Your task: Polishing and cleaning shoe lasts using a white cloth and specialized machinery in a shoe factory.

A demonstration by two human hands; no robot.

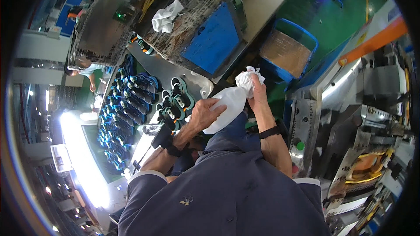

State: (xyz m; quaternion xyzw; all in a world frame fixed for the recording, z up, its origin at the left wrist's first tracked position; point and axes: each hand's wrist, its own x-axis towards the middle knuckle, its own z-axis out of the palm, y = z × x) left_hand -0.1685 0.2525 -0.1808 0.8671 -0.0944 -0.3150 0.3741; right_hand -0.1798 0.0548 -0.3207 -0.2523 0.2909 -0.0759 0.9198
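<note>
Hiding white bag's (pixel 227 105) underside: left hand (pixel 205 114)

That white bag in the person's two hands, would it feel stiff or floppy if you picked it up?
Probably floppy: the white bag bulges smoothly below the gathered neck pinched by the right hand. It likely sags without support, since the left hand cups its side. Its weight cannot be told.

The left hand (pixel 205 113) cups the bulging body of a white bag (pixel 227 105), while the right hand (pixel 258 89) grips its bunched neck at one o'clock. Shoe soles (pixel 175 102) lie at nine o'clock.
</note>
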